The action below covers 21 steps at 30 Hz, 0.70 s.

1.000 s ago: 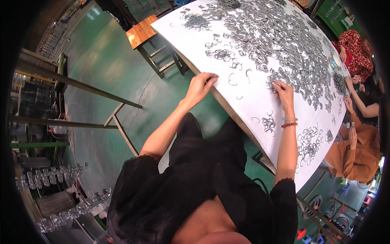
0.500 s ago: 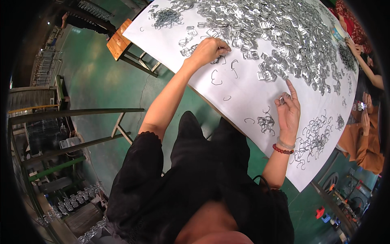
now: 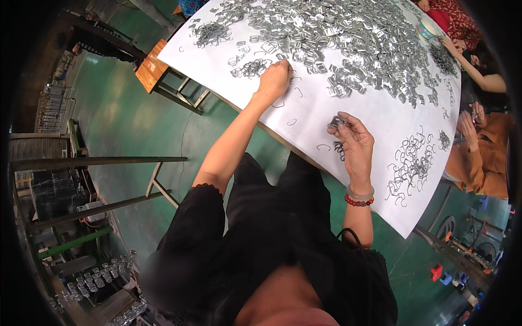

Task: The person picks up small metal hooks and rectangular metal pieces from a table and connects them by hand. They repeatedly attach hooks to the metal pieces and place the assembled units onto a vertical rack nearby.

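Above the white tabletop (image 3: 383,117) my right hand (image 3: 356,149) is raised, its thumb and fingers pinching a small metal buckle (image 3: 337,121). Under that hand, partly hidden, lies a little cluster of bent wire hooks (image 3: 339,150). My left hand (image 3: 274,81) is near the table's front edge with its fingers curled together. What it holds, if anything, is hidden behind the knuckles. Beside it on the left is a small dark heap of wire pieces (image 3: 254,68), and a few loose bent wires (image 3: 292,122) lie to its right.
A broad pile of metal buckles (image 3: 348,38) covers the far part of the table. More wire hooks (image 3: 410,165) are spread at the right, others (image 3: 213,33) heaped at the far left. Co-workers' hands (image 3: 468,127) show at the right edge. A wooden stool (image 3: 149,68) stands left.
My right hand has moved left and its fingers now show the buckle held up, with the index finger bent in. My left hand has turned, its fingers curling away. The view has shifted slightly.
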Each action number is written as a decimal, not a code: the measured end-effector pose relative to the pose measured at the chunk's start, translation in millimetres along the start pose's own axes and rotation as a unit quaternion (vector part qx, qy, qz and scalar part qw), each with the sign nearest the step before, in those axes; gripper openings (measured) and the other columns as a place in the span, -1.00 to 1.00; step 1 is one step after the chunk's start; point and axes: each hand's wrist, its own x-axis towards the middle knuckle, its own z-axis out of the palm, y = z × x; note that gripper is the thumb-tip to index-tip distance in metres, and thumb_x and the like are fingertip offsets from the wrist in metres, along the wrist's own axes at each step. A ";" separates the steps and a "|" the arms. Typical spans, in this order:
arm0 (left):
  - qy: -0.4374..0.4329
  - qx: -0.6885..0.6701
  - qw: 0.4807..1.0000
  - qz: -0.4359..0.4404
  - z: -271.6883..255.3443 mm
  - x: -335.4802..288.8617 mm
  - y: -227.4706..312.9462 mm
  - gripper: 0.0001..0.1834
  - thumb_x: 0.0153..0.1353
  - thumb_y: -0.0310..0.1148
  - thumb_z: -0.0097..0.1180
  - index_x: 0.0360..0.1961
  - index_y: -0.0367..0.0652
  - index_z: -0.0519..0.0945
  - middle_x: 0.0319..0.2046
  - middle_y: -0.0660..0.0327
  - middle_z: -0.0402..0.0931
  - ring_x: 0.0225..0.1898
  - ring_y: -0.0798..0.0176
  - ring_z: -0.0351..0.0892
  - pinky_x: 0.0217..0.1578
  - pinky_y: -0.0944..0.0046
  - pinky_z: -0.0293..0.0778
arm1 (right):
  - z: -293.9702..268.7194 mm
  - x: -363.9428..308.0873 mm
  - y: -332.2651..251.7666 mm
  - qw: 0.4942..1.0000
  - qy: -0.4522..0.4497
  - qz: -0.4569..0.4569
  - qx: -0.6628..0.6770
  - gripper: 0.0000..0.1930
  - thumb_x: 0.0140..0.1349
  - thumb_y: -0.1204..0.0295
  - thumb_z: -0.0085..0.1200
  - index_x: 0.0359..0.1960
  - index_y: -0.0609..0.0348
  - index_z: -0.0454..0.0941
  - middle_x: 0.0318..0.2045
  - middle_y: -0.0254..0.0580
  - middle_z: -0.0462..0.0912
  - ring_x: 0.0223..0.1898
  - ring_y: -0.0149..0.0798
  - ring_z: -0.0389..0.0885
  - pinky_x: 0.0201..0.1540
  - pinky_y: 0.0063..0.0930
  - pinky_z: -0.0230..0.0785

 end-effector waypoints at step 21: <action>-0.140 -0.596 0.773 -0.167 -97.1 -145.8 70.0 -0.85 0.15 -0.43 0.23 -0.30 -0.29 0.63 -0.28 0.22 0.59 -0.19 0.39 0.48 -0.09 0.38 0.36 | 49.0 -38.2 21.6 1.000 -0.008 0.005 -0.002 -0.78 0.15 0.62 0.14 -0.16 0.41 0.51 -0.35 -0.08 0.64 -0.38 -0.35 0.63 -0.33 -0.59 0.48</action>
